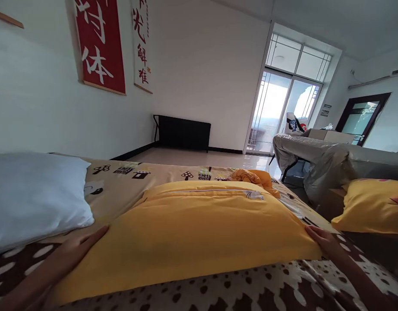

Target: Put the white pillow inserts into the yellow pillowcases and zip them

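A yellow pillow (pixel 192 233) lies across the bed in front of me, with a zipper line along its far side. At its left edge, my left hand (pixel 80 246) grips the side, fingers partly hidden against the cloth. My right hand (pixel 320 236) holds the opposite edge, its other fingers out of sight under the pillow. Just beyond the pillow's far right corner sits a crumpled orange-yellow cloth (pixel 251 176). A plain white pillow (pixel 37 194) rests to the left of my left hand.
The bed wears a beige patterned sheet (pixel 113 190) and a brown-and-white spotted cover (pixel 270 287). Another yellow pillow (pixel 377 207) lies at the right. Behind it stands a plastic-covered table (pixel 302 149). A black folded panel (pixel 184 134) leans by the far wall.
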Available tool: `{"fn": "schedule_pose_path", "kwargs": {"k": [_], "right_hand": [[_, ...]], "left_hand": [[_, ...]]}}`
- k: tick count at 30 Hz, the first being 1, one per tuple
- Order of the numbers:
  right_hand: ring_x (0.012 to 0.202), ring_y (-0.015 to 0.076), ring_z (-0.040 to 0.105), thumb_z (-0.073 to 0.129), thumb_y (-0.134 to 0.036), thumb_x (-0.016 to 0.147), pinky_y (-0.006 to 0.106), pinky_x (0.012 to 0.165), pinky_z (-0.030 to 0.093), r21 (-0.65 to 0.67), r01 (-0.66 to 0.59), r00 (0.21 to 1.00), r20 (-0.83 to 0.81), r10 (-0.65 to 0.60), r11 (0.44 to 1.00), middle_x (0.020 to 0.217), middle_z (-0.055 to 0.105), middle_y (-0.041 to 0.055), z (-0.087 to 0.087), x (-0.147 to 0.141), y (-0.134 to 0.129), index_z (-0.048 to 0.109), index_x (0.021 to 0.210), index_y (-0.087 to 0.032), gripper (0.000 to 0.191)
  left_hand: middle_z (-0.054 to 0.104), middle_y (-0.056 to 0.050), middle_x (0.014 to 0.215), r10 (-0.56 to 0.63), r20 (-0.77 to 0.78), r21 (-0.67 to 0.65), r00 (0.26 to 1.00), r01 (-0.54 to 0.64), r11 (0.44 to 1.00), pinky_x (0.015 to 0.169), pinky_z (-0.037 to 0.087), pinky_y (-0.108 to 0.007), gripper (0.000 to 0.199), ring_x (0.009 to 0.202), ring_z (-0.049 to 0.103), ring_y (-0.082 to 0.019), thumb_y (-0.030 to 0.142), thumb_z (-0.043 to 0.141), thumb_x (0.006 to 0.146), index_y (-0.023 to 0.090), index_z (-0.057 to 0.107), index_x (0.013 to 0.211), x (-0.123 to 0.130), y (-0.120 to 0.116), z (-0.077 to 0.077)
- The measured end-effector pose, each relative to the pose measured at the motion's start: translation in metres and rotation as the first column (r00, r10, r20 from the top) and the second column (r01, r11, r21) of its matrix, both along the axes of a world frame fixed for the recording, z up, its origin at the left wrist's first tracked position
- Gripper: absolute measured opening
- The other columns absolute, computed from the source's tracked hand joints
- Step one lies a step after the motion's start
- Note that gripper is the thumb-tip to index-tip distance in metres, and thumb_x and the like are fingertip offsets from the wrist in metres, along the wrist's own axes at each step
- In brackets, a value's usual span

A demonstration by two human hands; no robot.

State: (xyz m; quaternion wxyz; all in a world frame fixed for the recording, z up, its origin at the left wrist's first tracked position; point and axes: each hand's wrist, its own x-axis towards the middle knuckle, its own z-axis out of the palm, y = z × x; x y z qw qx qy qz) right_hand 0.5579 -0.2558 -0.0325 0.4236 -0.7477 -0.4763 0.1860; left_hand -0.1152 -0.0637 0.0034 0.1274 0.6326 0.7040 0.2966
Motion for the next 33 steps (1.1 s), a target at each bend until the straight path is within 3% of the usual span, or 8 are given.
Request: {"fn": "schedule_pose_path", "kwargs": {"k": [2, 4, 6, 11, 14, 16, 26, 33], "right_hand": [[0.075, 0.0268, 0.064, 0.049, -0.058, 0.069, 0.036, 0.069, 0.051, -0.01, 0.169, 0.961, 0.223, -0.163, 0.986, 0.078, 0.071, 0.008, 0.005, 0.0, 0.003, 0.069, 0.083, -0.018, 0.046], [0.084, 0.0296, 0.064, 0.045, -0.051, 0.071, 0.042, 0.08, 0.049, 0.133, 0.292, 0.842, 0.434, -0.321, 0.947, 0.087, 0.07, 0.0112, 0.015, -0.011, 0.009, 0.068, 0.09, -0.016, 0.047], [0.099, 0.0303, 0.06, 0.041, -0.046, 0.076, 0.046, 0.092, 0.043, 0.322, 0.209, 0.739, 0.566, -0.365, 0.923, 0.102, 0.068, 0.0139, 0.029, -0.041, 0.022, 0.067, 0.098, -0.016, 0.046], [0.123, 0.0228, 0.05, 0.037, -0.033, 0.09, 0.042, 0.105, 0.035, 0.235, -0.363, 0.696, 0.712, 0.095, 0.902, 0.131, 0.057, 0.009, 0.064, -0.183, 0.083, 0.056, 0.124, -0.019, 0.042], [0.134, 0.0193, 0.037, 0.036, -0.027, 0.092, 0.039, 0.109, 0.031, 0.159, -0.55, 0.628, 0.725, 0.281, 0.82, 0.142, 0.046, 0.0085, 0.072, -0.254, 0.122, 0.046, 0.136, -0.018, 0.046], [0.136, 0.0174, 0.033, 0.032, -0.027, 0.094, 0.037, 0.11, 0.029, 0.128, -0.566, 0.628, 0.707, 0.325, 0.815, 0.144, 0.043, 0.0081, 0.071, -0.27, 0.142, 0.043, 0.138, -0.018, 0.046], [0.139, 0.0194, 0.028, 0.03, -0.046, 0.096, 0.045, 0.112, 0.022, 0.027, -0.242, 0.715, 0.681, 0.16, 0.97, 0.148, 0.037, 0.0043, 0.038, -0.133, 0.149, 0.042, 0.139, -0.025, 0.049], [0.13, 0.0228, 0.044, 0.03, -0.052, 0.091, 0.042, 0.106, 0.033, 0.086, -0.039, 0.901, 0.434, -0.002, 0.996, 0.14, 0.049, 0.0052, 0.005, -0.066, 0.124, 0.046, 0.136, -0.023, 0.056]], "left_hand": [[0.073, -0.003, 0.083, -0.011, -0.028, -0.121, 1.0, 0.007, 0.993, 0.073, 0.052, -0.035, 0.056, 0.082, 0.066, -0.026, 0.067, 0.032, 0.072, 0.021, 0.063, 0.082, -0.007, 0.001, 0.004], [0.07, -0.007, 0.104, 0.025, -0.11, -0.049, 0.994, -0.03, 0.998, 0.083, 0.048, -0.036, 0.06, 0.097, 0.064, -0.027, 0.064, 0.032, 0.073, 0.018, 0.058, 0.102, -0.003, 0.001, 0.008], [0.06, -0.008, 0.126, -0.05, -0.174, 0.058, 0.984, 0.061, 0.996, 0.092, 0.044, -0.038, 0.066, 0.113, 0.056, -0.027, 0.063, 0.033, 0.076, 0.018, 0.049, 0.121, 0.02, -0.001, 0.015], [0.042, -0.01, 0.144, -0.532, -0.373, 0.074, 0.76, 0.596, 0.799, 0.11, 0.028, -0.04, 0.059, 0.134, 0.037, -0.025, 0.046, 0.03, 0.088, 0.013, 0.043, 0.135, 0.164, -0.017, 0.037], [0.04, -0.013, 0.146, -0.622, -0.462, 0.016, 0.632, 0.708, 0.706, 0.111, 0.026, -0.04, 0.052, 0.136, 0.035, -0.022, 0.024, 0.024, 0.09, 0.01, 0.043, 0.137, 0.242, -0.019, 0.045], [0.043, -0.015, 0.143, -0.619, -0.475, 0.019, 0.625, 0.71, 0.704, 0.11, 0.025, -0.041, 0.052, 0.133, 0.038, -0.024, 0.024, 0.026, 0.09, 0.008, 0.044, 0.136, 0.261, -0.011, 0.046], [0.053, -0.008, 0.135, -0.504, -0.323, 0.064, 0.801, 0.55, 0.833, 0.106, 0.031, -0.043, 0.056, 0.126, 0.046, -0.024, 0.05, 0.023, 0.092, 0.02, 0.051, 0.13, 0.15, 0.048, 0.017], [0.064, -0.01, 0.12, -0.334, -0.285, 0.258, 0.898, 0.407, 0.876, 0.097, 0.042, -0.035, 0.054, 0.111, 0.058, -0.025, 0.048, 0.029, 0.09, 0.013, 0.06, 0.117, 0.145, 0.04, 0.011]]}}
